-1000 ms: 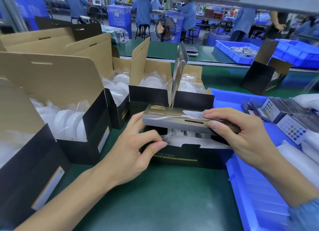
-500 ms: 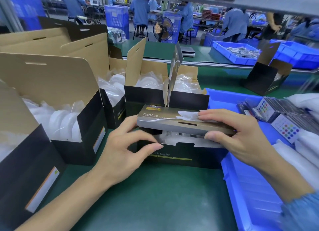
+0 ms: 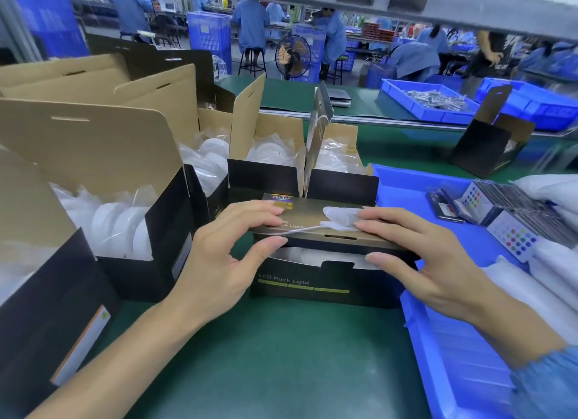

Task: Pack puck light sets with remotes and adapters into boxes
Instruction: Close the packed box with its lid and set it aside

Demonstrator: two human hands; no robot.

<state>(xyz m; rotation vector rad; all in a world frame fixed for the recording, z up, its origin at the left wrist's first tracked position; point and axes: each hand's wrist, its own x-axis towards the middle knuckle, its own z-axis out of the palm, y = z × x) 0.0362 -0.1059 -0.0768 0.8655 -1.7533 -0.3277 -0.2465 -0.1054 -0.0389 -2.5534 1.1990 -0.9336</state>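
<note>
The left hand point(image 3: 219, 262) lays its fingers flat on the folded lid point(image 3: 316, 227) of the box point(image 3: 312, 281), thumb curled under the lid's front edge, pinching the flap. The right hand point(image 3: 438, 268) does likewise at the other end: straight fingers close together on top, thumb below against the lid's lip. The lid is not fully down; a gap shows white bagged lights inside. The box sits on the green table point(image 3: 281, 356) just in front of the person, its long axis running left to right, printed "LED Puck Light" face toward the camera. Open boxes point(image 3: 125, 231) with upright flaps stand left and behind. A blue tray point(image 3: 438, 340) at right holds remotes point(image 3: 513, 240).
</note>
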